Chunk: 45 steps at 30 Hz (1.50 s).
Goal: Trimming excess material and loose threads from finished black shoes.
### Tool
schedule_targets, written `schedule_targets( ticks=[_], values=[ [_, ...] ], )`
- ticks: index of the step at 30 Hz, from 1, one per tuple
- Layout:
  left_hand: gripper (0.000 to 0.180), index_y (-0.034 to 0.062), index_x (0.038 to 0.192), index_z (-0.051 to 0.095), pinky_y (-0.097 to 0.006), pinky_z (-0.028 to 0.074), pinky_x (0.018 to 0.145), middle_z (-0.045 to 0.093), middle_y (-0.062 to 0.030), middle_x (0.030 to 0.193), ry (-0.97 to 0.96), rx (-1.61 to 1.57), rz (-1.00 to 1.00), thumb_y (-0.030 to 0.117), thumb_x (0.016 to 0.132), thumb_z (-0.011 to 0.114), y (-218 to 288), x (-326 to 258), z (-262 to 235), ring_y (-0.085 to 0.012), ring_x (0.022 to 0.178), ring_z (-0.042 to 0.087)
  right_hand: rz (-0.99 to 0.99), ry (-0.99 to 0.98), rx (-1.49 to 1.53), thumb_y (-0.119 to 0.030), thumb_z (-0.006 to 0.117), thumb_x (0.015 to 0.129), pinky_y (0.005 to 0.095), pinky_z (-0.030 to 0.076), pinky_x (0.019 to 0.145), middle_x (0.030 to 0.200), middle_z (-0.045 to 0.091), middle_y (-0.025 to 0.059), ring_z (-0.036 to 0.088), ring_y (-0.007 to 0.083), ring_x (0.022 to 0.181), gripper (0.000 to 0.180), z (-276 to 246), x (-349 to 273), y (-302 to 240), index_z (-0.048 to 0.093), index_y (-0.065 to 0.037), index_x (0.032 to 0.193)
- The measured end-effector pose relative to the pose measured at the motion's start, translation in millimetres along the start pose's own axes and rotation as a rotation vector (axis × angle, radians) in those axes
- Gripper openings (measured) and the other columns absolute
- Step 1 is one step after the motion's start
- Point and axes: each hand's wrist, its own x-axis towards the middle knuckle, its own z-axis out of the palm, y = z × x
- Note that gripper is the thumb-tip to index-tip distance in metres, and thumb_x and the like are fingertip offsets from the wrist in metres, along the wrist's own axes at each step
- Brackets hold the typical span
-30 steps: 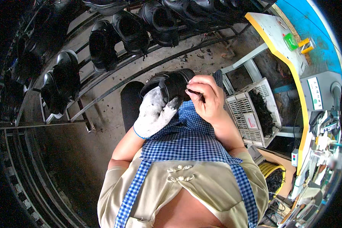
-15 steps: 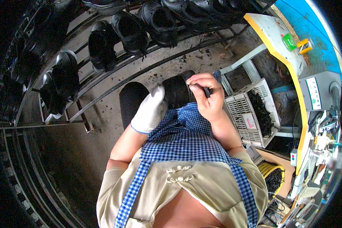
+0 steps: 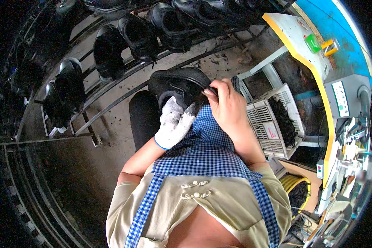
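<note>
Holding the black leather shoe (image 3: 180, 84) over the lap, the person now has it turned more on its side than a moment ago, with its dark opening facing down toward the left hand. The left hand (image 3: 174, 124), in a white cloth glove, has moved from the side of the shoe to just under it, and its fingers now curl up against the shoe's open end. The right hand (image 3: 227, 108) is bare and has stayed at the right edge of the shoe.

A white plastic basket (image 3: 262, 124) with slotted walls stands to the right of the person. It holds a heap of thin black scraps (image 3: 284, 120).

The left hand is half closed, cupped around the bottom of the shoe. The right hand is closed, with its fingertips pinched on the dark rim of the shoe. Both hands hold the same shoe, just above the blue and white checked apron (image 3: 202, 153).

More black shoes (image 3: 138, 35) sit in rows on the curved metal rack (image 3: 111, 89) across the top and left. A yellow-edged tabletop (image 3: 318, 66) runs down the right side, with a small green block (image 3: 313, 42) on it.
</note>
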Motion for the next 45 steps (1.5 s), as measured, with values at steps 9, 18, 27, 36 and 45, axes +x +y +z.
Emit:
schedule_targets(
  ticks=[9,18,27,36,45],
  values=[
    [0.029,0.0029,0.107,0.060,-0.039,0.047,0.079,0.062,-0.0153,0.097,0.086,0.242,0.202,0.006,0.078,0.064,5,0,4,-0.0331,0.090,0.059,-0.006,-0.221,0.200,-0.015,0.060,0.083,0.0397,0.045,0.049,0.058,0.056,0.0105,0.059,0.0316,0.055,0.014,-4,2,7,0.051,-0.005,0.086],
    [0.024,0.0047,0.106,0.062,-0.034,0.047,0.078,0.064,-0.0134,0.095,0.040,0.410,-0.049,0.014,0.084,0.061,0,6,5,-0.0291,0.086,0.060,-0.485,-0.504,0.647,-0.011,0.064,0.077,0.0336,0.043,0.043,0.060,0.056,0.0069,0.056,0.0253,0.048,0.008,4,-21,-20,0.057,-0.008,0.078],
    [0.027,-0.0005,0.112,0.056,-0.027,0.044,0.078,0.061,-0.0041,0.098,0.040,-0.757,-0.298,0.015,0.090,0.053,11,13,-9,-0.0138,0.086,0.055,0.300,-0.050,0.711,-0.014,0.068,0.082,0.0226,0.036,0.049,0.057,0.051,0.0000,0.045,0.0053,0.052,0.024,-1,-8,44,0.059,-0.003,0.101],
    [0.021,0.0061,0.098,0.063,-0.039,0.047,0.075,0.063,-0.0134,0.093,-0.203,-0.012,0.119,0.017,0.081,0.061,6,14,-4,-0.0321,0.088,0.060,0.478,-0.252,0.941,-0.021,0.068,0.083,0.0185,0.039,0.049,0.064,0.055,-0.0020,0.050,0.0045,0.052,0.052,11,-24,48,0.046,0.000,0.125],
    [0.040,0.0097,0.110,0.061,-0.042,0.043,0.090,0.059,-0.0127,0.113,-0.306,0.358,0.296,0.025,0.074,0.070,12,6,-4,-0.0337,0.105,0.055,0.468,-0.460,1.430,-0.020,0.070,0.080,0.0283,0.046,0.084,0.120,0.053,0.0086,0.053,0.0156,0.103,0.066,17,-34,60,0.037,0.000,0.133]
  ],
)
